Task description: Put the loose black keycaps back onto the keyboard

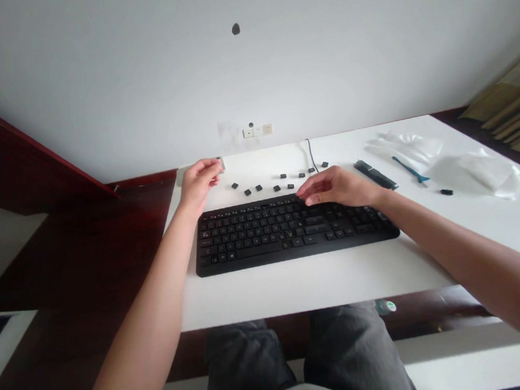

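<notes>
A black keyboard (pixel 256 250) lies on the white table (pixel 314 285), with a few gaps among its keys. Behind its back edge several loose black keycaps (pixel 259 188) are scattered. My left hand (pixel 201 179) is raised at the table's back left, thumb and fingers pinched together; what lies between the fingertips is too small to make out. Over the keyboard's upper right part is my right hand (pixel 328 188), its fingertips pressed together at the top row. Whether they grip a key is hidden.
At the right lie a black strip-shaped object (pixel 374 175), a blue tool (pixel 411 169), a small black piece (pixel 446 192) and clear plastic bags (pixel 492 172). A black cable (pixel 311 155) runs over the back edge. Wall sockets (pixel 257 131) sit behind the table.
</notes>
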